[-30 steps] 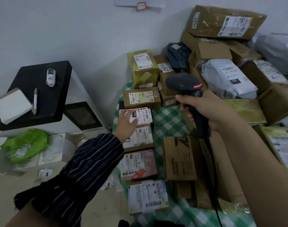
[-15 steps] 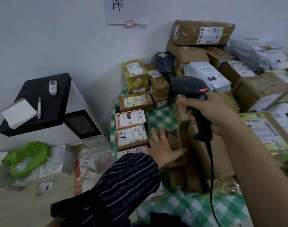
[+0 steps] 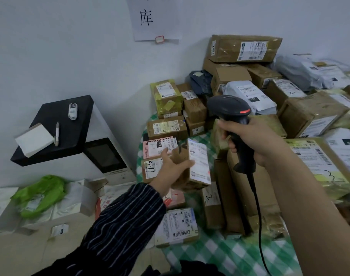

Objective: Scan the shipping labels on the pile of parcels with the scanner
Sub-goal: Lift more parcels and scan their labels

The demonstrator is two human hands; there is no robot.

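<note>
Cardboard box (image 3: 187, 185) in my left hand (image 3: 170, 170) — fingers and thumb curled round it, held up over the green checked cloth (image 3: 220, 253). Its white label (image 3: 199, 162) faces right, toward the scanner (image 3: 230, 110). My right hand (image 3: 255, 140) is wrapped round the black scanner's handle — cable hanging down. Pile of parcels (image 3: 309, 114) sits behind and to the right, by the wall.

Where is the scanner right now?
In the head view, the scanner is right of centre, gripped by the right hand, just right of the small labelled box that the left hand holds up.
</note>
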